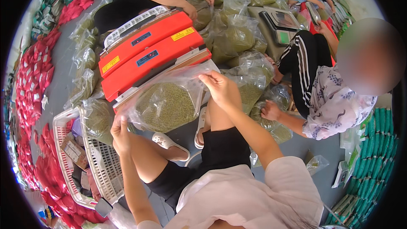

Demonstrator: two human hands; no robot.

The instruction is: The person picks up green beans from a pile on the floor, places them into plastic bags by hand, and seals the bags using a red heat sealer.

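Observation:
A clear plastic bag of green mung beans point(167, 106) hangs between my two hands in front of my knees. My left hand point(121, 133) pinches one upper corner of the bag, and my right hand point(217, 86) pinches the opposite corner. The bag's top edge is stretched along the jaw of a red bag sealer point(149, 73); whether the edge lies inside the jaw I cannot tell. Directly behind it stands a second red sealer point(140, 44), with blue panels and yellow labels on both.
White plastic basket point(109, 157) with small boxes stands at my left. Filled clear bags point(237, 36) crowd the floor ahead. A digital scale point(279, 27) sits beyond, right. Co-workers sit nearby, one person's hand point(272, 113) on bags. Red packets point(35, 79) and green packets point(375, 156) line the sides.

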